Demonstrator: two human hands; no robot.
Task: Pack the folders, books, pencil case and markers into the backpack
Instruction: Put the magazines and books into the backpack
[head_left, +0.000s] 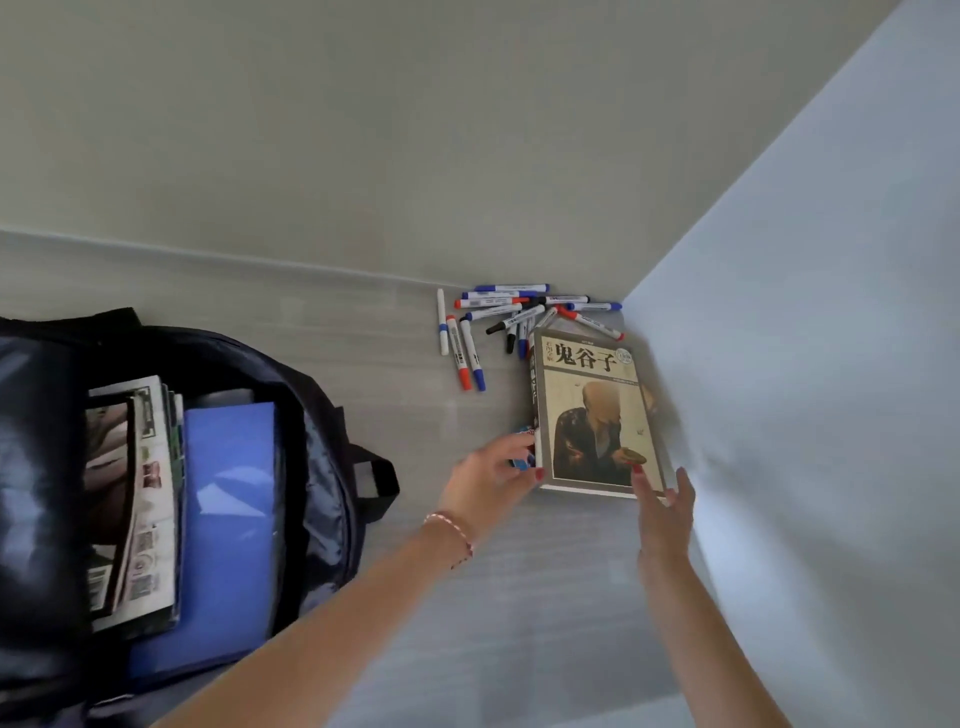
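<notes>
Left hand: my left hand (496, 475) is at the near left corner of the book (592, 415), thumb on the cover's lower left edge and fingers curled against the spine side, gripping it.
Right hand: my right hand (667, 506) is at the book's near right corner, fingers straight and spread, fingertips touching the cover and its near edge (not curled round anything).
Book: a tan-covered volume with large black characters and a seated figure on the front, lying flat on the tabletop (363, 374), close beside the wall on my right.
Under the book: something small, blue and red, peeks out at the left edge just by my left fingers (519, 444); I cannot tell what it is.
Markers: a loose scatter of whiteboard markers (511, 319) with blue, red and black caps, lying beyond the book in the corner where the two walls meet; a few of them touch the book's far edge.
Backpack: the dark backpack (322, 415) lies open on the tabletop to my left, well apart from the book.
Inside the backpack: a blue folder (228, 519) sits upright on the right side of the compartment, with a stack of magazines (145, 499) just beside it on the left.
Wrist: a thin beaded bracelet (452, 527) circles my left wrist.
</notes>
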